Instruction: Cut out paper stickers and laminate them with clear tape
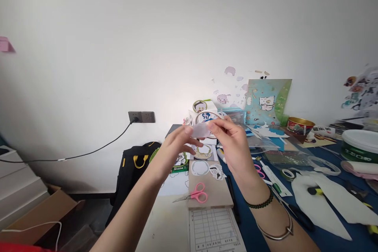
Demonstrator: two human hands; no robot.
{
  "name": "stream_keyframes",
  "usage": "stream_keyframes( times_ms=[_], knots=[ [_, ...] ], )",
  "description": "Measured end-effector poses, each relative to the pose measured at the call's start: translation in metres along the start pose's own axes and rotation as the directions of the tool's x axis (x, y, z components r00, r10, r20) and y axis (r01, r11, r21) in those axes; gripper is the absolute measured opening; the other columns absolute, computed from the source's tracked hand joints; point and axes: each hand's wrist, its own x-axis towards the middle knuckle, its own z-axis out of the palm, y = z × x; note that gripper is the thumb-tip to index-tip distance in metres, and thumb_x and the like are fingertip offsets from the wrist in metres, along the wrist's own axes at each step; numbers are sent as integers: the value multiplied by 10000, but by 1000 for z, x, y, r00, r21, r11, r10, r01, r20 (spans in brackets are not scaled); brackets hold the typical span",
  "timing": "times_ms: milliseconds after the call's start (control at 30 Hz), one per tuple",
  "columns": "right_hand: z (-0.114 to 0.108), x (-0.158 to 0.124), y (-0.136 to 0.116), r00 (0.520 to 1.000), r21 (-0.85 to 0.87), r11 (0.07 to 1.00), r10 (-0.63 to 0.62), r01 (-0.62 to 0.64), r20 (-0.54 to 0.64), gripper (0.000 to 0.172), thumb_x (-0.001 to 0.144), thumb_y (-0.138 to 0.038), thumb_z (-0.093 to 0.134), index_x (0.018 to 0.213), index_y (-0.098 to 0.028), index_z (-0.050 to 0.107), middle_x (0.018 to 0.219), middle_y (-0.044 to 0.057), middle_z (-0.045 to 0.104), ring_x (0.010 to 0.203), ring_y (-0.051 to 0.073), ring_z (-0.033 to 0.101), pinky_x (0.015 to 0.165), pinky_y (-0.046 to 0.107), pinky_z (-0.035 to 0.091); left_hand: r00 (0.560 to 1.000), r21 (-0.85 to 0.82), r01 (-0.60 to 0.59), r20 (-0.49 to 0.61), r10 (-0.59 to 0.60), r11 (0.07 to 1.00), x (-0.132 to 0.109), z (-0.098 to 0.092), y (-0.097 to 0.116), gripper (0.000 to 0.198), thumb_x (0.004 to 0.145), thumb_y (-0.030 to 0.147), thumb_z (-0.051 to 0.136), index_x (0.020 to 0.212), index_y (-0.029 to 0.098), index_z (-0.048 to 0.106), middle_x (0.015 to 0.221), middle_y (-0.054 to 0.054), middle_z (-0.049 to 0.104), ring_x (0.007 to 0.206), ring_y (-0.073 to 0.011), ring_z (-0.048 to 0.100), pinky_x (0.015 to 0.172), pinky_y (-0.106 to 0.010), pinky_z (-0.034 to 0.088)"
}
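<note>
Both hands are raised above the desk and pinch a small translucent white strip (201, 129) between them. My left hand (174, 145) grips its left end with thumb and fingers closed. My right hand (233, 141) pinches its right end; that wrist wears a dark bead bracelet and a silver bangle. Below the hands lie cut-out cartoon stickers (203, 151) and pink scissors (198, 194) on a brown pad (211, 199).
The blue desk (251, 224) is crowded: tape rolls (288, 173), a pen (274, 183), white paper sheets (321, 201), a white tub (358, 145), a gold bowl (300, 125), a printed form (214, 230). A black bag (134, 169), a cardboard box (44, 214) and a wall socket (141, 117) with cable are to the left.
</note>
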Motion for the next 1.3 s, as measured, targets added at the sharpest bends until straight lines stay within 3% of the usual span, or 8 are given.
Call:
stream_keyframes(
  times_ms=[133,333,533,667,767,900,1033,1300],
  knots=[
    [0,0,-3,998,67,998,6,-10,58,163,833,-386,596,854,-229,635,813,8,521,729,143,470,668,282,395,976,156,-96,-178,124,983,-3,1,2,186,753,340,683,716,182,593,743,-34,654,714,-156,591,638,-261,452],
    [0,-3,-9,992,372,922,77,-110,103,91,886,-296,524,885,-250,446,829,-19,578,707,102,491,688,249,399,971,199,-72,-211,114,977,-3,-5,3,302,757,368,664,583,162,528,1295,-70,543,794,-155,563,651,-258,423],
    [0,-1,-9,979,377,913,93,-156,180,170,851,-261,582,1013,-233,626,834,5,614,636,90,473,624,244,426,985,119,-18,-171,39,993,-3,-5,4,181,769,309,658,680,178,570,806,-1,614,631,-94,479,636,-220,399],
    [0,2,-11,993,411,905,104,-114,47,81,780,-232,661,857,-218,681,914,25,596,657,90,529,605,247,480,992,98,-18,-121,30,995,-4,-8,6,157,774,306,657,710,176,598,828,-8,629,667,-96,519,660,-226,423],
    [-7,3,-14,1000,350,937,-22,24,-10,27,765,-210,678,781,-223,695,1027,29,566,605,73,541,487,227,476,995,91,-27,-91,36,996,-5,-10,8,191,757,296,674,657,160,586,1051,-62,649,856,-152,591,713,-249,465],
    [-26,1,-26,981,189,975,-141,114,132,63,803,-212,656,799,-247,708,780,1,618,438,58,499,315,186,365,986,95,-7,-166,23,996,-7,-13,12,211,711,253,717,629,166,543,766,-20,668,753,-143,630,719,-267,500],
    [-30,-8,-39,949,-50,996,-51,70,310,77,827,-224,640,826,-236,716,510,-39,549,384,63,481,327,164,369,984,137,13,-175,12,990,-12,-13,17,158,689,209,738,701,171,586,632,14,664,640,-123,638,656,-239,504],
    [-5,-18,-35,938,-220,975,75,1,338,128,857,-292,588,856,-225,697,650,-21,620,433,51,464,368,164,362,996,168,-43,-65,55,985,-17,-6,17,171,811,299,644,906,202,747,845,-26,746,801,-141,671,754,-218,533]
  ],
)
